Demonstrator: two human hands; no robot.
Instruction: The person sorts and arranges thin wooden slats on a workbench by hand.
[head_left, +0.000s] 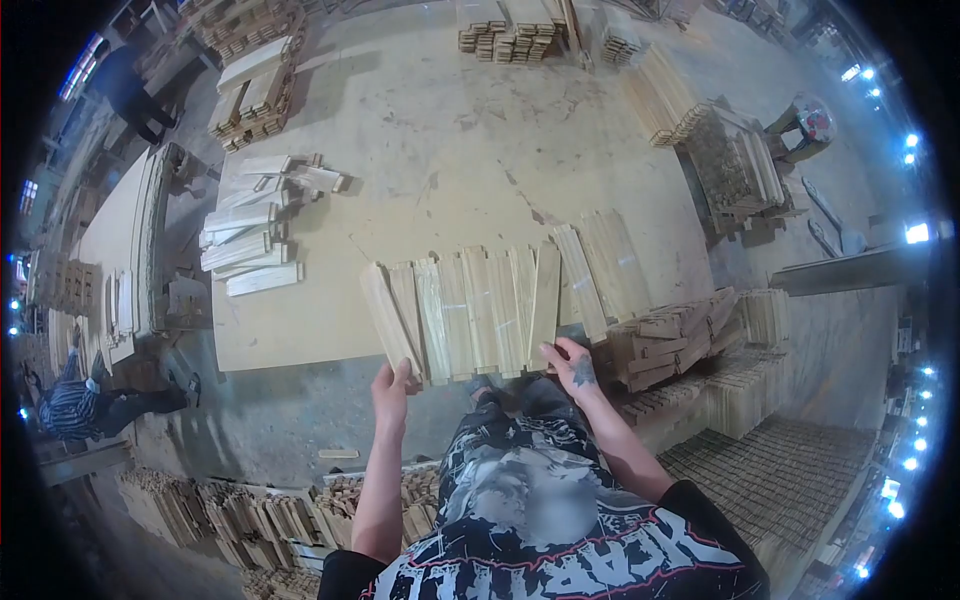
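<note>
A row of pale wooden boards lies side by side across the near edge of the large table, their near ends pointing toward me. My left hand is closed on the near end of the leftmost board, which slants away to the left. At the row's other side, my right hand grips the near end of a slightly tilted board. Fingers under the wood are partly hidden on both hands. Just right of that hand, another slanted board lies apart from the row.
Loose boards lie in a heap on the table's left. Stacks of boards stand at the far edge, with more piled wood at my right and bundles behind me. Co-workers are at the left and the far right.
</note>
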